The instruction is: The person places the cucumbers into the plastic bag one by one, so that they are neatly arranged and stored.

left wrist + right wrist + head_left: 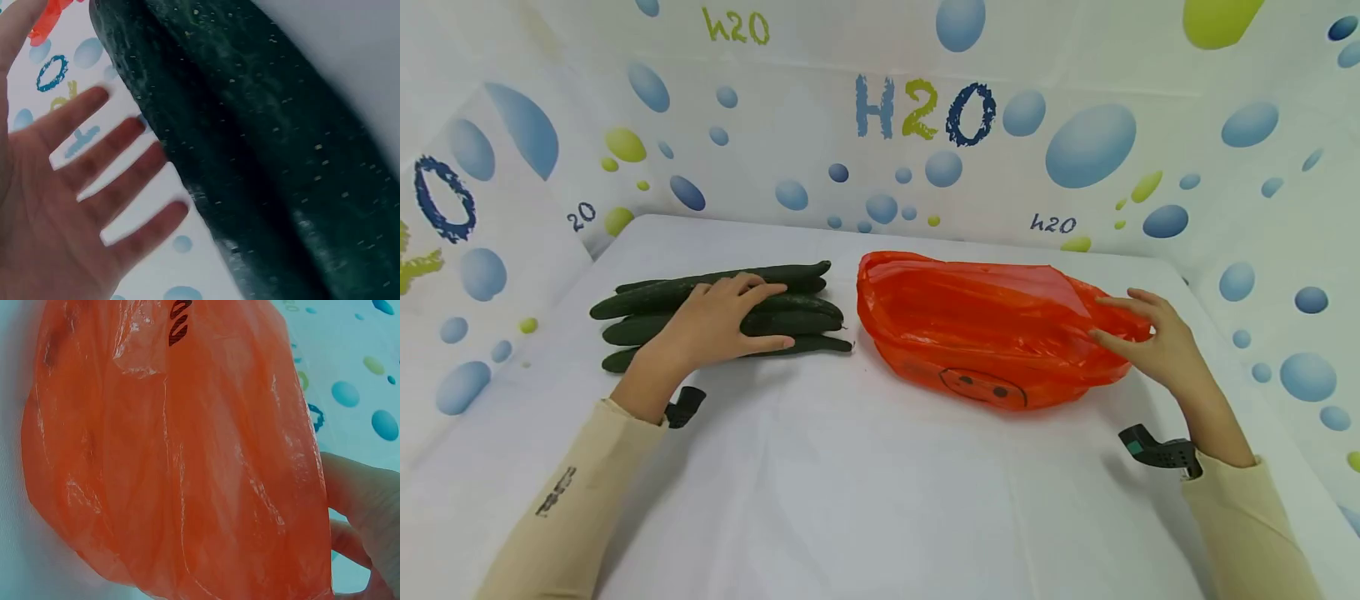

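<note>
Several long dark-green cucumbers [797, 322] lie side by side in a pile on the left of the table. My left hand [711, 325] is over the middle of the pile with its fingers spread. In the left wrist view, the fingers of this hand [56, 200] are straight, their tips beside a cucumber [250, 125]. Right of the pile sits a red plastic bag [970, 308], its wide mouth gaping. At the bag's right end my right hand [1161, 342] touches the plastic with thumb and fingers apart. The right wrist view shows fingertips partly hidden behind the bag [187, 456].
A white cloth covers the table [880, 483]. Behind it hangs a white curtain [820, 117] with blue and green dots and H2O lettering. Each wrist wears a dark camera mount, one on the left [685, 407] and one on the right [1161, 450].
</note>
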Action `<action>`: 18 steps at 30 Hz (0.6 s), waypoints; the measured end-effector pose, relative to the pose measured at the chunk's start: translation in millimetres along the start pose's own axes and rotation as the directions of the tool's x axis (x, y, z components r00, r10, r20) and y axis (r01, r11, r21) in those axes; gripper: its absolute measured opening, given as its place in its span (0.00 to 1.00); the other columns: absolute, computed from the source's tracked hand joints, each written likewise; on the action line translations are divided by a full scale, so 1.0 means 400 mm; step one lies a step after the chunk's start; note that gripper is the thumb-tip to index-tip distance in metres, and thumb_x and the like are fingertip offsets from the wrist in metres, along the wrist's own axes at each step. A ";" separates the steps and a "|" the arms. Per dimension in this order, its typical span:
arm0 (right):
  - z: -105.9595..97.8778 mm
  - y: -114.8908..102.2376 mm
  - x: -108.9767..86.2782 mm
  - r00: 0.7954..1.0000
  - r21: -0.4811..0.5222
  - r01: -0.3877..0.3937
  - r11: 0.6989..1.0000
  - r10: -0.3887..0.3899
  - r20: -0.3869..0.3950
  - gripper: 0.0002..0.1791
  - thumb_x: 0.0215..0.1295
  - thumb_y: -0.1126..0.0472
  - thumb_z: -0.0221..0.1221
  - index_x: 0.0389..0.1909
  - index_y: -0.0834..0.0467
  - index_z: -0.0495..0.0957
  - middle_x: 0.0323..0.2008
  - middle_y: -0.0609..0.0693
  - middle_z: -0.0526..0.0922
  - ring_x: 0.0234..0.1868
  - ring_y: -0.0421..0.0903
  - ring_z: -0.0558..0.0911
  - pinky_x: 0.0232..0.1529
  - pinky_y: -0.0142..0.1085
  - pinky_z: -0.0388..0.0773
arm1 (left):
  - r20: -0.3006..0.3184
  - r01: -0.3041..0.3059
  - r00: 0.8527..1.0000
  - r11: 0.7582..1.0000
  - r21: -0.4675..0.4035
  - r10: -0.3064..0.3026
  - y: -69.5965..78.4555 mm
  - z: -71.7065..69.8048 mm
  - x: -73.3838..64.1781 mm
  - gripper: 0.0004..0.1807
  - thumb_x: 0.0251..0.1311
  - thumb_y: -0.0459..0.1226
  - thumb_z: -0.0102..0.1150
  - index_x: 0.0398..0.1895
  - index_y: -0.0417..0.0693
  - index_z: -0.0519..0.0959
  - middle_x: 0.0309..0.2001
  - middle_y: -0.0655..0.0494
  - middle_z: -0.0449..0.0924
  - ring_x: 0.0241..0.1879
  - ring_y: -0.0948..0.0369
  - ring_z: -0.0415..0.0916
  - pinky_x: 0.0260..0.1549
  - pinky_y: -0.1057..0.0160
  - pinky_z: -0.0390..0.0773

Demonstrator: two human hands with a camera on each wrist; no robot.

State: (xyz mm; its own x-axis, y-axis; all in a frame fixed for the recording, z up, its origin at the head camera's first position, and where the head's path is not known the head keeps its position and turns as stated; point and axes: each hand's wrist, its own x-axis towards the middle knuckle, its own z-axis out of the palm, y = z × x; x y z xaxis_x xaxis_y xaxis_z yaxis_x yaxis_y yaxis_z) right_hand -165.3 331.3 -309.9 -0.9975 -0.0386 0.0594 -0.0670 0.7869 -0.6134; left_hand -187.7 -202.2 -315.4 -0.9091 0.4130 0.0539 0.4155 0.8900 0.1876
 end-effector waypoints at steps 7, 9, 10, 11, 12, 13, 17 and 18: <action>0.006 0.014 0.004 0.999 0.003 -0.033 0.999 0.033 0.043 0.34 0.67 0.50 0.60 0.68 0.64 0.66 0.70 0.73 0.52 0.68 0.75 0.53 0.50 0.70 0.68 | 0.059 -0.026 0.998 0.996 -0.084 0.031 -0.028 0.020 -0.002 0.41 0.56 0.63 0.61 0.66 0.47 0.71 0.61 0.42 0.69 0.59 0.42 0.70 0.60 0.35 0.63; 0.007 0.019 0.004 0.999 0.009 -0.028 1.000 0.027 0.044 0.33 0.67 0.51 0.60 0.67 0.64 0.67 0.70 0.73 0.55 0.68 0.74 0.54 0.51 0.71 0.68 | 0.057 -0.031 0.998 0.996 -0.088 0.036 -0.037 0.021 -0.002 0.39 0.56 0.60 0.64 0.63 0.45 0.73 0.59 0.43 0.71 0.59 0.42 0.70 0.60 0.35 0.64; 0.007 0.021 0.003 0.999 0.013 -0.026 1.000 0.026 0.044 0.32 0.67 0.51 0.61 0.66 0.64 0.68 0.69 0.72 0.57 0.67 0.73 0.55 0.52 0.71 0.67 | 0.055 -0.039 0.998 0.995 -0.087 0.043 -0.042 0.022 -0.001 0.37 0.56 0.58 0.65 0.62 0.44 0.74 0.58 0.43 0.72 0.58 0.43 0.70 0.59 0.35 0.64; 0.007 0.023 0.001 0.999 0.016 -0.024 1.000 0.023 0.044 0.32 0.67 0.52 0.61 0.65 0.65 0.68 0.69 0.72 0.58 0.67 0.72 0.56 0.52 0.70 0.68 | 0.054 -0.048 0.997 0.995 -0.087 0.053 -0.046 0.023 -0.001 0.36 0.55 0.56 0.67 0.61 0.43 0.75 0.57 0.43 0.73 0.58 0.43 0.70 0.58 0.36 0.65; 0.007 0.023 0.000 0.999 0.018 -0.023 1.000 0.022 0.045 0.31 0.67 0.52 0.61 0.65 0.65 0.69 0.68 0.71 0.59 0.66 0.72 0.57 0.53 0.70 0.68 | 0.054 -0.056 0.997 0.995 -0.088 0.061 -0.051 0.024 0.000 0.34 0.55 0.53 0.68 0.60 0.42 0.76 0.56 0.42 0.73 0.58 0.43 0.69 0.58 0.36 0.66; 0.007 0.024 -0.002 0.999 0.018 -0.022 1.000 0.021 0.046 0.30 0.67 0.52 0.61 0.64 0.65 0.70 0.68 0.71 0.60 0.66 0.71 0.58 0.52 0.70 0.68 | 0.055 -0.061 0.996 0.994 -0.090 0.066 -0.055 0.025 0.000 0.33 0.56 0.51 0.69 0.59 0.41 0.76 0.56 0.42 0.74 0.58 0.43 0.69 0.59 0.37 0.66; 0.002 0.018 -0.009 0.999 0.006 -0.010 1.000 0.009 0.049 0.29 0.66 0.52 0.62 0.62 0.65 0.71 0.67 0.71 0.62 0.64 0.70 0.60 0.51 0.68 0.70 | 0.071 -0.063 0.995 0.990 -0.130 0.073 -0.075 0.025 -0.001 0.29 0.56 0.42 0.71 0.59 0.40 0.76 0.55 0.42 0.74 0.58 0.43 0.69 0.59 0.40 0.68; -0.001 0.015 -0.009 0.999 0.002 -0.007 1.000 0.007 0.050 0.29 0.66 0.52 0.62 0.62 0.65 0.71 0.66 0.71 0.62 0.63 0.70 0.60 0.50 0.67 0.71 | 0.075 -0.056 0.995 0.988 -0.141 0.067 -0.080 0.023 -0.001 0.29 0.55 0.42 0.71 0.58 0.40 0.77 0.56 0.42 0.74 0.59 0.43 0.69 0.59 0.40 0.68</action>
State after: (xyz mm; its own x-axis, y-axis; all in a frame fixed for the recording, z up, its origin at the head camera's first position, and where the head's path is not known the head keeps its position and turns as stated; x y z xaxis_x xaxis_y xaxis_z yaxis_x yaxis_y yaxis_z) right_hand -162.2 336.4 -313.5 -0.9978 -0.0641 0.0155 -0.0601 0.7862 -0.6151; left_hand -200.3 -229.1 -330.6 -0.8744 0.4851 -0.0075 0.4574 0.8295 0.3205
